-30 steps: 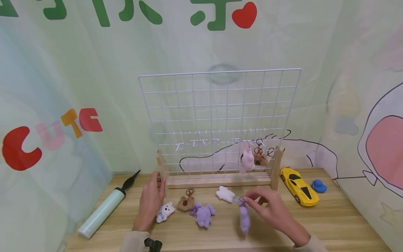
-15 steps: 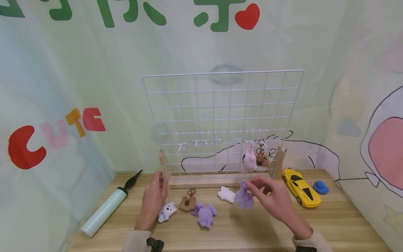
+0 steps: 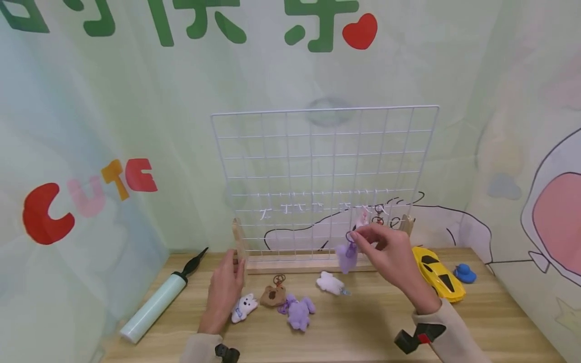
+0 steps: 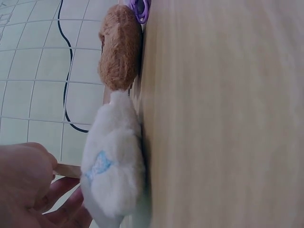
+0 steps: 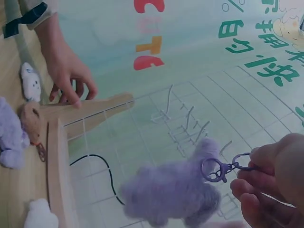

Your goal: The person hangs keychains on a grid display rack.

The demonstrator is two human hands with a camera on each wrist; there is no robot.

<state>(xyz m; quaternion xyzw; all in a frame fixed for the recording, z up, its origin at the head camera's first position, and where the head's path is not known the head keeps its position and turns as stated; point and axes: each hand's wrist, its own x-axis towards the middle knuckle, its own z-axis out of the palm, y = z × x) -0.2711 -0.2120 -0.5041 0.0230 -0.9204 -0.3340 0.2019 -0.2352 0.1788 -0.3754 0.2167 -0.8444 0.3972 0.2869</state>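
Altogether two hands [image 3: 224,282] [image 3: 391,251], two purple plushies [image 3: 347,258] [image 3: 299,314]

Pale green backdrop [image 3: 186,131], perhaps cloth; wooden tabletop [image 3: 349,333]

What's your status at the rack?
Right hand holds purple plush aloft. Left hand grips rack's wooden upright. Pink plush behind right hand, possibly in the way.
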